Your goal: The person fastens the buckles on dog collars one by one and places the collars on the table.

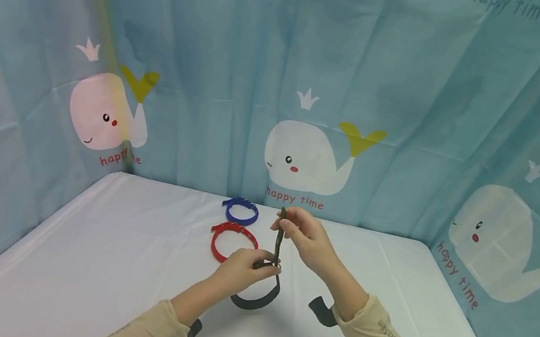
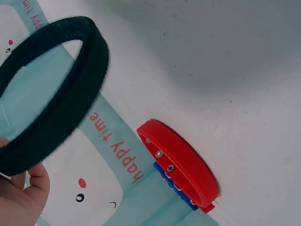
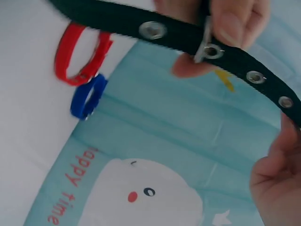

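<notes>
A dark green collar (image 1: 255,302) with metal eyelets hangs as a loop between the two hands, above the white table. Near its buckle (image 3: 206,44), the left hand (image 1: 244,271) pinches the band between thumb and fingers. The right hand (image 1: 309,237) is higher and pinches the strap's free end (image 1: 279,241), which stands upright in the head view. One eyelet sits at the buckle, and more run along the strap toward the right hand (image 3: 280,183). In the left wrist view the loop of the collar (image 2: 89,70) fills the upper left.
Behind the hands, a red collar (image 1: 219,249) rests buckled in a ring on the white table (image 1: 115,262). Farther back is a smaller blue collar (image 1: 240,220). A blue curtain (image 1: 200,139) with whale prints stands around the table. A dark piece (image 1: 323,311) shows beside the right sleeve.
</notes>
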Tool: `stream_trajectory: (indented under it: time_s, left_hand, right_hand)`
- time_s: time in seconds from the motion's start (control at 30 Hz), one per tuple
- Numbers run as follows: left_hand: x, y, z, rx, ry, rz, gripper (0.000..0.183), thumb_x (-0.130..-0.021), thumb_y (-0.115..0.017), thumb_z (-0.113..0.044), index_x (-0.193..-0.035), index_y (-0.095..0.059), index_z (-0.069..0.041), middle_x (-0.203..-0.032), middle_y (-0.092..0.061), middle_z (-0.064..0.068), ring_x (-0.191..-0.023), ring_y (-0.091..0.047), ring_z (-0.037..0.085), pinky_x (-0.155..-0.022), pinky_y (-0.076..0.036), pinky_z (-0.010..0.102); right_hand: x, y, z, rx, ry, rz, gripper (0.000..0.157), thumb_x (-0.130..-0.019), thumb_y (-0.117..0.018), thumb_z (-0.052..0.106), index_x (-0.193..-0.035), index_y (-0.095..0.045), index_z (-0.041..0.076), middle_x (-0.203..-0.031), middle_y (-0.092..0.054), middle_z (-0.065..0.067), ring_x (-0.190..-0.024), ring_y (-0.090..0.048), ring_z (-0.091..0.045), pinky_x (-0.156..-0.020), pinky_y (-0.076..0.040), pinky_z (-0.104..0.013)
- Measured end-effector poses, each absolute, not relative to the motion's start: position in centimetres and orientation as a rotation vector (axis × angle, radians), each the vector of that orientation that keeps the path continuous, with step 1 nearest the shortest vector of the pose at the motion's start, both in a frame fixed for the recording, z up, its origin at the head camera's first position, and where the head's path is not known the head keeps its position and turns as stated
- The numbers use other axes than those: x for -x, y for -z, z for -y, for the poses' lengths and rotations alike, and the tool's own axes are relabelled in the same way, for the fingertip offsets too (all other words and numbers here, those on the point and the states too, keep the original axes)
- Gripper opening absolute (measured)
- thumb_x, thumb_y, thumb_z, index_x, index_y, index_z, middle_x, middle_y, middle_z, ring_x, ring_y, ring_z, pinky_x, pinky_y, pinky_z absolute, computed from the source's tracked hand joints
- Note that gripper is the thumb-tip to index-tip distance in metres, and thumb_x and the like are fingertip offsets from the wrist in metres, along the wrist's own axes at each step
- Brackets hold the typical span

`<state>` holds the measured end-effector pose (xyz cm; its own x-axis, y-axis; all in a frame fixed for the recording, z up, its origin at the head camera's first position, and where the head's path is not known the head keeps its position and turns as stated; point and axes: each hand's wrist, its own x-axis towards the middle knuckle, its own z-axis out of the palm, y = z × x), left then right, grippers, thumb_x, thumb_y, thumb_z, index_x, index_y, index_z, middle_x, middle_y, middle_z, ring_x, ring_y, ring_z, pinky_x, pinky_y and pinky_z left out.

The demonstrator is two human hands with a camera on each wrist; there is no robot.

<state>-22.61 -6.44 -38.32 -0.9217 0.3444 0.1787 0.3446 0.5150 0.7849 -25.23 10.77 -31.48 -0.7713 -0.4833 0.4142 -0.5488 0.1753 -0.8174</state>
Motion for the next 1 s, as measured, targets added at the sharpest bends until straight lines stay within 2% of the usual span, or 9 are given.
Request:
stream_trajectory:
  time_s: [0.1,0.17,0.27,0.37,0.5,0.57,0.67,0.77,1.0]
  left_hand:
    - [22.6,38.2,6.8,0.573,1.494,2.694,0.033,-0.091,-0.07,-0.026,-0.117,-0.067,-0.006,-0.094,-0.071,0.004,-0.086,-0.064,0.02,-0.077,-0.053,0.038]
    - [22.6,38.3,7.2,0.533,1.578,2.668,0.038,-0.089,-0.071,-0.025,-0.12,-0.064,-0.004,-0.095,-0.069,0.004,-0.086,-0.063,0.02,-0.077,-0.053,0.037]
    - [22.6,38.4,7.8,0.451,1.663,2.641,0.038,-0.088,-0.073,-0.023,-0.119,-0.063,-0.003,-0.096,-0.067,0.005,-0.086,-0.061,0.02,-0.078,-0.054,0.037]
    - [22.6,38.6,8.2,0.366,1.706,2.612,0.032,-0.088,-0.073,-0.022,-0.113,-0.066,-0.004,-0.099,-0.067,0.004,-0.09,-0.062,0.02,-0.082,-0.053,0.039]
    - [22.5,38.4,8.4,0.292,1.773,2.557,0.029,-0.088,-0.073,-0.023,-0.108,-0.068,-0.005,-0.099,-0.067,0.003,-0.093,-0.061,0.021,-0.084,-0.052,0.042]
    - [22.4,38.3,8.4,0.283,1.805,2.535,0.029,-0.088,-0.073,-0.024,-0.109,-0.068,-0.005,-0.1,-0.066,0.003,-0.094,-0.061,0.021,-0.085,-0.051,0.042]
    - [22.3,38.1,8.5,0.273,1.825,2.51,0.03,-0.088,-0.073,-0.024,-0.11,-0.068,-0.005,-0.101,-0.066,0.003,-0.095,-0.062,0.021,-0.086,-0.051,0.042]
    - [22.3,37.9,8.6,0.272,1.818,2.472,0.027,-0.087,-0.074,-0.02,-0.108,-0.069,-0.004,-0.1,-0.065,0.003,-0.093,-0.062,0.02,-0.084,-0.052,0.04]
    - [22.4,37.5,8.7,0.299,1.803,2.418,0.021,-0.086,-0.074,-0.013,-0.104,-0.07,-0.003,-0.095,-0.066,0.003,-0.087,-0.061,0.019,-0.077,-0.051,0.034]
  right_hand:
    - [25.1,31.8,-10.9,-1.027,-1.669,2.302,0.019,-0.103,-0.045,0.006,-0.116,-0.052,-0.006,-0.094,-0.066,-0.02,-0.072,-0.056,-0.016,-0.065,-0.047,-0.027]
    - [25.1,32.1,-11.2,-0.985,-1.699,2.264,0.021,-0.103,-0.044,0.005,-0.119,-0.051,-0.006,-0.093,-0.065,-0.021,-0.067,-0.053,-0.015,-0.061,-0.047,-0.025]
    - [25.1,32.4,-11.7,-0.915,-1.77,2.231,0.024,-0.101,-0.047,0.003,-0.122,-0.05,-0.008,-0.095,-0.063,-0.022,-0.072,-0.057,-0.018,-0.065,-0.05,-0.024]
    - [25.1,32.6,-12.2,-0.91,-1.802,2.229,0.027,-0.098,-0.052,0.0,-0.124,-0.052,-0.01,-0.097,-0.063,-0.017,-0.081,-0.059,-0.018,-0.071,-0.05,-0.024]
    - [25.1,32.9,-12.6,-0.981,-1.782,2.184,0.032,-0.096,-0.053,-0.004,-0.126,-0.054,-0.015,-0.099,-0.063,-0.012,-0.091,-0.059,-0.008,-0.08,-0.049,-0.022]
    - [25.0,32.9,-12.7,-0.988,-1.735,2.162,0.033,-0.094,-0.054,-0.007,-0.126,-0.053,-0.017,-0.101,-0.064,-0.014,-0.092,-0.059,-0.004,-0.084,-0.049,-0.02]
    - [25.0,32.8,-12.9,-0.953,-1.661,2.151,0.034,-0.092,-0.057,-0.01,-0.123,-0.052,-0.019,-0.096,-0.064,-0.018,-0.088,-0.059,-0.003,-0.082,-0.049,-0.017]
    - [25.0,32.6,-13.2,-0.94,-1.537,2.17,0.03,-0.089,-0.061,-0.01,-0.117,-0.052,-0.016,-0.088,-0.062,-0.016,-0.08,-0.056,-0.005,-0.072,-0.048,-0.017]
    - [25.3,32.5,-14.0,-1.232,-0.995,2.208,0.029,-0.076,-0.074,-0.008,-0.105,-0.071,-0.006,-0.083,-0.067,-0.006,-0.074,-0.051,-0.015,-0.064,-0.045,-0.026]
